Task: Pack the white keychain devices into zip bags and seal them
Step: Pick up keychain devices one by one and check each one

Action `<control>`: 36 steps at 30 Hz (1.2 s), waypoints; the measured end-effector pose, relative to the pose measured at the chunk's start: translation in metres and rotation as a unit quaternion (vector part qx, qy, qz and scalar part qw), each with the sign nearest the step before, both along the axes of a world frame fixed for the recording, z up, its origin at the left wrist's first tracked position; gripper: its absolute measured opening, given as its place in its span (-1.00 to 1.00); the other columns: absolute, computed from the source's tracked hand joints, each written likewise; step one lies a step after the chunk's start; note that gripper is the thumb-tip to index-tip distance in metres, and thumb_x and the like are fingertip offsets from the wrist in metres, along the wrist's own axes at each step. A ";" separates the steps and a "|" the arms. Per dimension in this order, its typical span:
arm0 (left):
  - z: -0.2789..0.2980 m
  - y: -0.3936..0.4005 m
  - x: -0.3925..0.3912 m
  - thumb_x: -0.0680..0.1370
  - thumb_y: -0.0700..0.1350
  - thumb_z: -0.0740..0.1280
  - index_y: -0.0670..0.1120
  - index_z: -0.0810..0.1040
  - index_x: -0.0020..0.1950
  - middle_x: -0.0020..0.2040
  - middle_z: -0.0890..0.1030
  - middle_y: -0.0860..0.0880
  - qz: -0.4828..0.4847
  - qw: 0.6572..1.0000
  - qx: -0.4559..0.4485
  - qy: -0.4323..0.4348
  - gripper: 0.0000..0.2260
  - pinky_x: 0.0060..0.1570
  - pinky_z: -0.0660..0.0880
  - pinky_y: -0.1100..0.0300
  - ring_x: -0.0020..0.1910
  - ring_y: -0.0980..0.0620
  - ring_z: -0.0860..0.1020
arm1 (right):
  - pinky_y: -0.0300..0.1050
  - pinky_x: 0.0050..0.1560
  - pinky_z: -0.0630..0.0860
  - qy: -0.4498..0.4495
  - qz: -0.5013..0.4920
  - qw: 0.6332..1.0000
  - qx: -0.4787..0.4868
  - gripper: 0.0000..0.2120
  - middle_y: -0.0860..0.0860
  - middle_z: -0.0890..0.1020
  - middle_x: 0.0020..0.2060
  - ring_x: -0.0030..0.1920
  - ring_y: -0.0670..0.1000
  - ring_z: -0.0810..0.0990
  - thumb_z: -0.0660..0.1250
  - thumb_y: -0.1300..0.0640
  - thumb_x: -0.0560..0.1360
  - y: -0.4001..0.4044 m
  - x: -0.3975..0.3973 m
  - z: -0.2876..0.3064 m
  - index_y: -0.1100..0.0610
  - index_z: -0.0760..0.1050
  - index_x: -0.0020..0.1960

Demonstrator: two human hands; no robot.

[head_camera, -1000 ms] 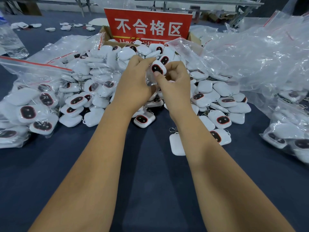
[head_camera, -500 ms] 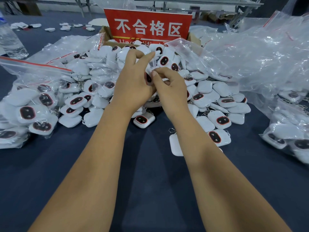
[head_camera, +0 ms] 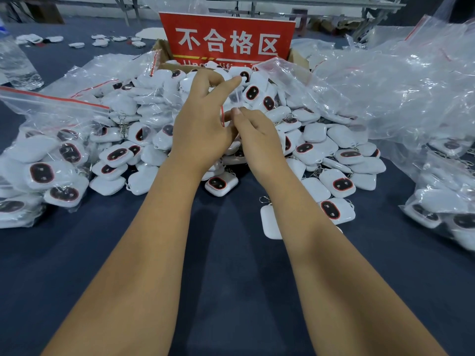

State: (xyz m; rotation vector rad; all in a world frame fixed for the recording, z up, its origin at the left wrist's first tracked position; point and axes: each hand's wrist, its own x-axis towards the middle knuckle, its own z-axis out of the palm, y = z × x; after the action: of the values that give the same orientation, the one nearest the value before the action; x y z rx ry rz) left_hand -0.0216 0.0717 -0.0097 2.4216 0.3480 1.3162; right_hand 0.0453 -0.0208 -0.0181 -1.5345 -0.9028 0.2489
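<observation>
Your left hand (head_camera: 203,129) and right hand (head_camera: 253,136) meet over the pile (head_camera: 295,140), both pinching one small zip bag (head_camera: 232,104) at its red strip; left fingers partly splayed, right curled shut on the film. Whether a device is inside it, can't tell. Film is thin, slick and floppy, so I'd grip at the zip strip, not the body. Devices look like hard, light shells with metal rings; take them by the edges. Count: dozens loose, too many to tally; big filled bag (head_camera: 38,160) left, another (head_camera: 447,206) right, one sign (head_camera: 227,38).
</observation>
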 end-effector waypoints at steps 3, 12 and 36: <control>0.001 -0.001 0.000 0.43 -0.28 0.41 -0.15 0.51 0.37 0.20 0.47 -0.16 0.004 1.000 0.002 -0.013 -0.51 -0.01 0.49 0.13 0.15 0.11 0.41 | -0.23 -0.05 0.40 0.016 -0.002 1.000 0.003 -0.66 -0.07 0.52 -0.22 -0.17 -0.15 0.50 0.13 0.05 0.66 0.001 0.000 0.001 -0.04 0.58 -0.21; -0.002 0.004 0.000 0.38 -0.24 0.38 -0.15 0.30 0.51 0.34 0.29 -0.14 0.011 0.999 -0.046 0.008 -0.31 0.06 0.27 0.59 0.23 0.27 0.27 | 0.06 -0.01 0.58 0.010 -0.041 0.998 0.045 -0.85 -0.18 0.55 -0.22 -0.13 -0.03 0.62 0.15 0.05 0.59 0.003 0.000 -0.008 -0.19 0.40 0.06; 0.007 0.004 -0.008 0.46 -0.30 0.14 -0.15 0.51 0.36 0.10 0.42 0.04 0.058 0.975 -0.165 -0.136 -0.52 -0.07 0.37 0.45 -0.17 0.38 0.42 | 0.03 0.10 0.48 -0.134 -0.079 0.982 -0.107 -0.76 0.07 0.50 0.08 0.03 0.01 0.50 0.13 0.18 0.66 0.008 0.007 -0.009 0.15 0.52 0.22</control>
State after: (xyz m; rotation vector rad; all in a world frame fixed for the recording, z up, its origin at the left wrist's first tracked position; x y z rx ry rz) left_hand -0.0294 0.0760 -0.0032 1.9448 0.5873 1.4841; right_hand 0.0523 -0.0128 -0.0273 -1.8615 -0.9822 0.0236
